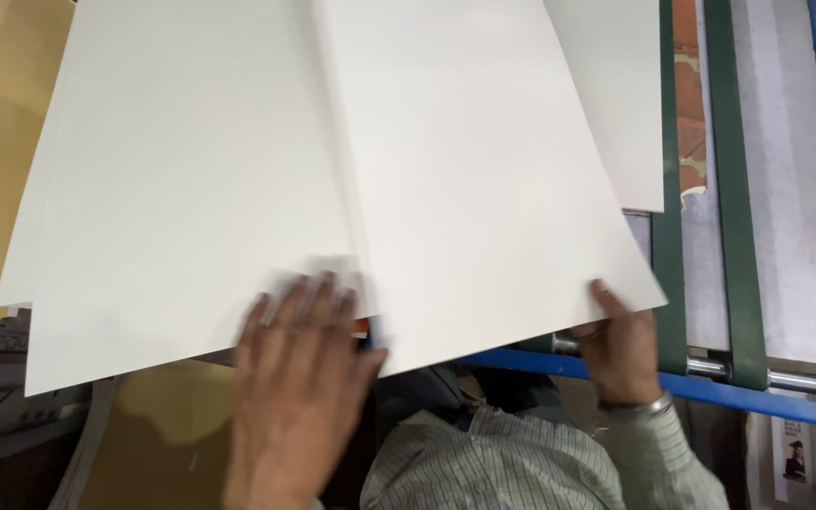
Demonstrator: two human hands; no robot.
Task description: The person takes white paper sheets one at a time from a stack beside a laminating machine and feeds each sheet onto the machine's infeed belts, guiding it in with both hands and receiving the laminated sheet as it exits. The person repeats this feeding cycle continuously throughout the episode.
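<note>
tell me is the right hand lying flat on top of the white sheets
No, the right hand grips the near corner of the right white sheet from below, thumb on top; the left hand lies flat.

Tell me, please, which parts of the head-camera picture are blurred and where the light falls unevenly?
In the head view, the left hand is smeared by motion blur at its fingertips; the right hand is sharper, thumb on the large cream-white paper sheets; the sheets are evenly lit without glare, and shadow darkens the area under them.

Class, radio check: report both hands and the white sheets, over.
Left hand flat, fingers spread, on left white sheet. Right hand pinching near corner of right white sheet. Sheets overlap above blue rail. Nothing blocking.
</note>
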